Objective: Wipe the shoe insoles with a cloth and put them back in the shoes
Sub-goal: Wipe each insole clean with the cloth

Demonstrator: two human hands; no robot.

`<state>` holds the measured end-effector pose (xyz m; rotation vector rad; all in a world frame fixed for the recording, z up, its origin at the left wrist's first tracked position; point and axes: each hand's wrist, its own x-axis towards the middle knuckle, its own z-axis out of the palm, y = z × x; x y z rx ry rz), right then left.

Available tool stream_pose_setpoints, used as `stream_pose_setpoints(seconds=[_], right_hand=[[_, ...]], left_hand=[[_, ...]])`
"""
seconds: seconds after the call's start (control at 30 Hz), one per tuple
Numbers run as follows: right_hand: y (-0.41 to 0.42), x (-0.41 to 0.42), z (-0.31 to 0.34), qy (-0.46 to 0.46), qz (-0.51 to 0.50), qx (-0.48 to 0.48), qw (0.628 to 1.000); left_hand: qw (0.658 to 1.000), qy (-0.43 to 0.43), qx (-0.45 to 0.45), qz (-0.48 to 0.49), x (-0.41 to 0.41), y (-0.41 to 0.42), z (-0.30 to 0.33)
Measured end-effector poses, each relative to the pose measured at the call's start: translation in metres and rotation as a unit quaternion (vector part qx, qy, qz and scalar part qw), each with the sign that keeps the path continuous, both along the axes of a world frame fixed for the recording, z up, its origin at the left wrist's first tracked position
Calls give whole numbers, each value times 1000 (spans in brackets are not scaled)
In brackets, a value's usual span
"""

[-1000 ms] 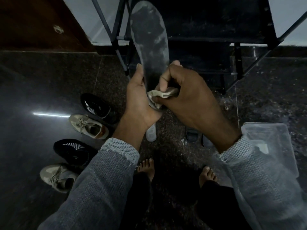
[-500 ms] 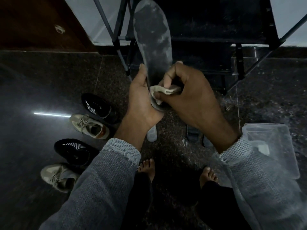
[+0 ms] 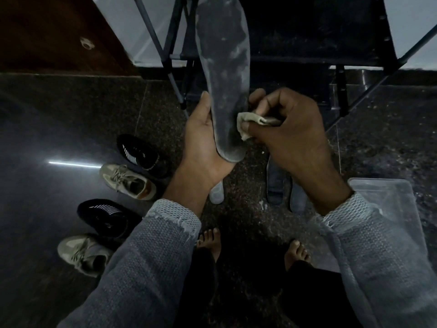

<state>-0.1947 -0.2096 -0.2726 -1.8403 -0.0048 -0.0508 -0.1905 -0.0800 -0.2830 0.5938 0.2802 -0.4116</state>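
Observation:
My left hand (image 3: 201, 143) holds a dusty grey insole (image 3: 224, 67) upright by its heel end, toe pointing away from me. My right hand (image 3: 290, 129) pinches a small beige cloth (image 3: 250, 121) against the insole's right edge near the heel. On the floor to the left stand two black shoes (image 3: 139, 153) (image 3: 104, 215) and two beige laced shoes (image 3: 127, 181) (image 3: 82, 253). More insoles lie on the floor below my hands: a pale one (image 3: 216, 194) and two dark ones (image 3: 275, 183), partly hidden by my wrists.
A black metal-framed rack (image 3: 307, 43) stands straight ahead. A clear plastic container (image 3: 387, 204) sits on the floor at the right, partly behind my right sleeve. A wooden door (image 3: 47, 36) is at the upper left. My bare feet (image 3: 210, 242) stand on dark speckled tiles.
My right hand has slid the cloth from the insole's heel middle out to its right edge, uncovering the heel. The insole has shifted slightly right and up.

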Motion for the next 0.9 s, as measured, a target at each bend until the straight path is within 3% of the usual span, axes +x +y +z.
stream_pose_setpoints(seconds=[0.23, 0.47, 0.57, 0.8, 0.9], right_hand=[[-2, 0, 2, 0, 37, -27, 999], [-10, -2, 16, 56, 229, -50, 970], [-10, -1, 15, 33, 205, -64, 976], [-1, -3, -1, -92, 22, -175, 980], [-4, 0, 0, -82, 25, -174, 981]], left_hand=[[1000, -19, -4, -21, 2, 7, -1], [1000, -1, -2, 1, 4, 15, -1], [1000, 15, 21, 7, 4, 12, 2], [993, 34, 116, 12, -3, -5, 2], [991, 47, 128, 11, -1, -4, -1]])
